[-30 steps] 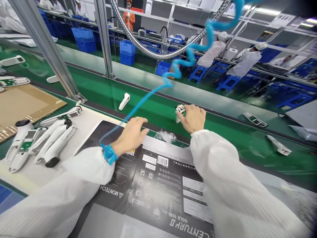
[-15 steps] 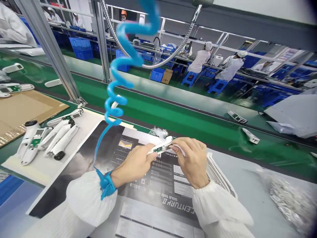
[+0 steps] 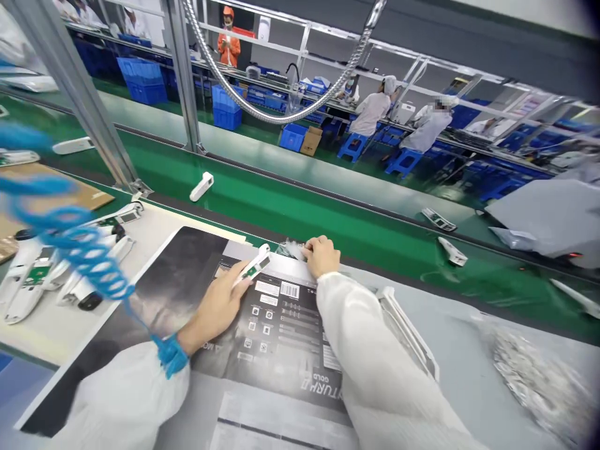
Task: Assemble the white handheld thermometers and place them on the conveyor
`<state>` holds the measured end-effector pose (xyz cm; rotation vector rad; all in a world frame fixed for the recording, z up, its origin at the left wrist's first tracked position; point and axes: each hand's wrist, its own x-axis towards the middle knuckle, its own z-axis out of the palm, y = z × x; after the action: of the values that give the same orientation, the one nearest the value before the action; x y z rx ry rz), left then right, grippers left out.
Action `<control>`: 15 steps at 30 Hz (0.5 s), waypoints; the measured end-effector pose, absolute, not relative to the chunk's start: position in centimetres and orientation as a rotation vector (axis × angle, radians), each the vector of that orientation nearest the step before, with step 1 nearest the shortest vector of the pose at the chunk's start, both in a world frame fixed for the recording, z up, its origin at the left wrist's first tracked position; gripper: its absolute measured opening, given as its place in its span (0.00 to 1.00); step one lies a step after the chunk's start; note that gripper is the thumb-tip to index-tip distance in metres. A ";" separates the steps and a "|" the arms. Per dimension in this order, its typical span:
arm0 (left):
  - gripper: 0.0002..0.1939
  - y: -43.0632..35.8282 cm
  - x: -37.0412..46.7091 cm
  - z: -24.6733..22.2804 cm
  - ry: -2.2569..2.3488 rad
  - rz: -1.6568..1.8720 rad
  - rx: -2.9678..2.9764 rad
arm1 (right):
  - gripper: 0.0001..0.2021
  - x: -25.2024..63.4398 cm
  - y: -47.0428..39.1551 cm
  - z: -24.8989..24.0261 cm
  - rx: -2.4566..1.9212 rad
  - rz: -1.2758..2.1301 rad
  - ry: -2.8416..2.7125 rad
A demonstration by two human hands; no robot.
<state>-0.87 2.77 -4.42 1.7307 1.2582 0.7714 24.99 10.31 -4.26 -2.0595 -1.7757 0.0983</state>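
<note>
My left hand [image 3: 219, 306] is closed round a white plastic device housing [image 3: 254, 265] with a green circuit board showing in its open side. The housing is tilted, its far end up and to the right. A blue wrist strap [image 3: 171, 356] with a coiled blue cord [image 3: 89, 250] is round my left wrist. At the mat's far edge my right hand [image 3: 323, 256] has its fingers curled together beside a small clear plastic bag [image 3: 291, 249]. What those fingertips hold, if anything, is hidden. Below both hands lies a black printed cardboard sheet [image 3: 267, 369].
White housings [image 3: 32, 281] lie in a pile at left. A green conveyor belt [image 3: 281, 212] crosses ahead, carrying several white parts. On the right are a stack of white frames [image 3: 407, 331] and a bag of small parts [image 3: 539, 375]. A metal hose [image 3: 281, 119] hangs overhead.
My right hand has left the housing and moved forward to the clear bag. My left hand has drawn left with the housing. The coiled cord has swung left.
</note>
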 end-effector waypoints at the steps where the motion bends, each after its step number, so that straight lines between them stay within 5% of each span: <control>1: 0.21 2.4 -1.4 -4.9 1.252 0.761 1.842 | 0.04 25.2 10.2 -4.6 -2.085 0.064 -1.762; 11: 0.27 0.5 -4.4 -5.4 1.212 0.623 1.603 | 0.14 36.0 -7.4 -0.8 -2.549 -0.191 -1.541; 15: 0.27 -0.1 -2.5 -3.0 1.126 0.592 1.310 | 0.16 38.4 -15.0 -3.3 -2.777 0.098 -1.204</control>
<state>-2.49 -0.11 -2.99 1.3101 1.1255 0.5921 38.43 -14.97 -3.28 -2.7769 -1.2037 0.0977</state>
